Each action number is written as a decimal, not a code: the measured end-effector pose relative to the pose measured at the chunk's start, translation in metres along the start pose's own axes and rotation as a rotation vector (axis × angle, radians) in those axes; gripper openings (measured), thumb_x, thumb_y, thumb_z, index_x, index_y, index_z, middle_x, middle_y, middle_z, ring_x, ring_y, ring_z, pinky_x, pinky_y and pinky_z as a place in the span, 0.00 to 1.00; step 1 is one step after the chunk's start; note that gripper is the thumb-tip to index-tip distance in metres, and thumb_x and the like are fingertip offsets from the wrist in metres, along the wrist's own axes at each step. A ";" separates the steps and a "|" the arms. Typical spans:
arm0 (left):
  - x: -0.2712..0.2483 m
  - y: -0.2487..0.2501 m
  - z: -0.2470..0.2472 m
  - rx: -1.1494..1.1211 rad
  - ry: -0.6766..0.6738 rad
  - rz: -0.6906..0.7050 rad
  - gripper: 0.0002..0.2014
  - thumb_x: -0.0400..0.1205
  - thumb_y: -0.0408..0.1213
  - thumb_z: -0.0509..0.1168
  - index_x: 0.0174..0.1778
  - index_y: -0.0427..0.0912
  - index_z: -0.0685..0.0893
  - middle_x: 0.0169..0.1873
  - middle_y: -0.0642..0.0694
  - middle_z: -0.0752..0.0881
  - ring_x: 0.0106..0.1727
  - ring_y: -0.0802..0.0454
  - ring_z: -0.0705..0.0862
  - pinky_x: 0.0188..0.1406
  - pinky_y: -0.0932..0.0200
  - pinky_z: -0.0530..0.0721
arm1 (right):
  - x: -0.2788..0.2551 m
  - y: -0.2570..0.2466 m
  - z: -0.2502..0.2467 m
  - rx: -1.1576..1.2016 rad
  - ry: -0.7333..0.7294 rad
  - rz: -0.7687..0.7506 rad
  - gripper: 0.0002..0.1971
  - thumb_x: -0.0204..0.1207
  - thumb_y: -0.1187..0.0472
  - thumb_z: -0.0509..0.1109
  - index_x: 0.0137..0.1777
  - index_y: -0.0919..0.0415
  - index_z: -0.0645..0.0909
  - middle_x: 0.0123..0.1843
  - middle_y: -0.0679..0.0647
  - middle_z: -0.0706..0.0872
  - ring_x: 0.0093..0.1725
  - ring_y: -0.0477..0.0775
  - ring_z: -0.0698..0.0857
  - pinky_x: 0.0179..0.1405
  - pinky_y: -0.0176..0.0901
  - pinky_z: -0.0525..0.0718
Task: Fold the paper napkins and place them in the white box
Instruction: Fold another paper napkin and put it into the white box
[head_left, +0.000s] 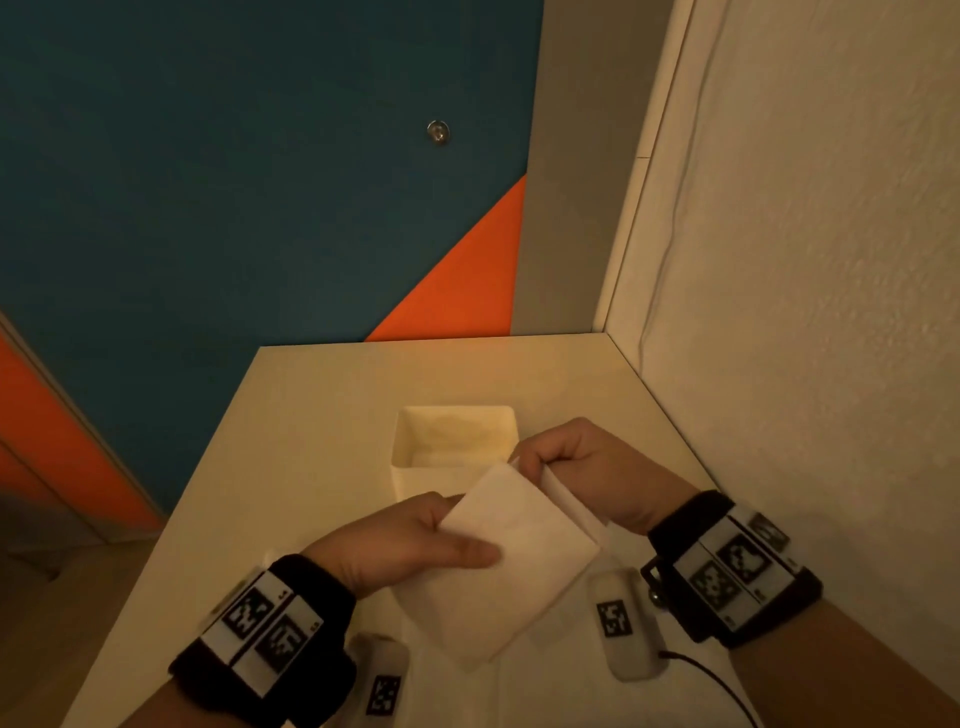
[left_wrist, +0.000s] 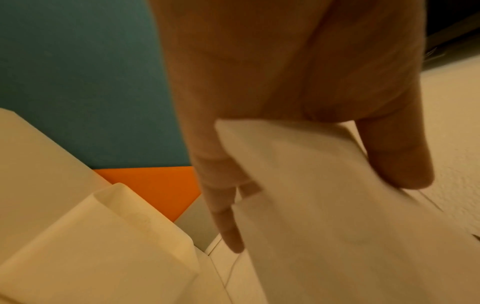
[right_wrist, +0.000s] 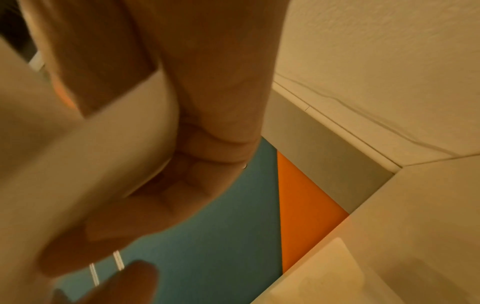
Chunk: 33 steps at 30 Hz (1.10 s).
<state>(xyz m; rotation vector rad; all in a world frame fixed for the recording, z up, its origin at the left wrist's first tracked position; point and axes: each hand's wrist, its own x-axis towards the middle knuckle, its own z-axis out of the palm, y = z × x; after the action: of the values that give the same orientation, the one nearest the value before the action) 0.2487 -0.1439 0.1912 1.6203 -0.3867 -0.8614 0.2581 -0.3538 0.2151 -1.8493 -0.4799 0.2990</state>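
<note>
Both hands hold a white paper napkin (head_left: 514, 551) in the air above the table, just in front of the white box (head_left: 447, 480). My left hand (head_left: 441, 540) pinches its left edge, thumb on top and fingers underneath. My right hand (head_left: 545, 462) grips the far right corner, fingers curled, with a flap of the napkin hanging down beside it. In the left wrist view the napkin (left_wrist: 324, 205) lies between thumb and fingers, and the box (left_wrist: 109, 246) sits at lower left. The right wrist view is blurred: the napkin (right_wrist: 78, 164) passes under the curled fingers, and the box (right_wrist: 350, 277) shows at bottom right.
More white napkins (head_left: 545, 686) lie flat on the table (head_left: 291, 441) under my hands. The box holds folded paper. A white textured wall (head_left: 805, 312) bounds the table on the right, and a teal and orange wall (head_left: 260, 208) stands behind it.
</note>
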 end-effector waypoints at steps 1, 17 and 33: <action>0.001 0.000 0.001 0.003 0.006 0.013 0.14 0.63 0.51 0.74 0.42 0.51 0.92 0.44 0.47 0.91 0.44 0.53 0.89 0.49 0.59 0.85 | 0.001 -0.001 0.002 -0.014 -0.012 -0.001 0.17 0.69 0.75 0.62 0.29 0.54 0.83 0.38 0.60 0.84 0.38 0.48 0.82 0.41 0.39 0.79; 0.025 -0.021 0.017 -0.410 0.562 0.209 0.17 0.76 0.42 0.68 0.54 0.34 0.88 0.48 0.39 0.91 0.48 0.42 0.90 0.43 0.50 0.87 | -0.010 0.024 0.035 0.495 0.357 0.234 0.19 0.77 0.66 0.69 0.67 0.56 0.73 0.56 0.63 0.88 0.51 0.62 0.89 0.48 0.56 0.88; 0.036 -0.018 0.022 -0.458 0.721 0.313 0.11 0.80 0.40 0.67 0.56 0.45 0.85 0.48 0.45 0.91 0.49 0.43 0.89 0.47 0.46 0.88 | -0.001 0.035 0.055 0.401 0.388 0.116 0.14 0.79 0.69 0.67 0.62 0.56 0.75 0.54 0.58 0.89 0.54 0.57 0.89 0.53 0.51 0.88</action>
<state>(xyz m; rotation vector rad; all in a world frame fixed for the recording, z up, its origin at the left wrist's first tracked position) 0.2540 -0.1791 0.1619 1.2844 0.0710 -0.0802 0.2391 -0.3173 0.1644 -1.4941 -0.0378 0.0978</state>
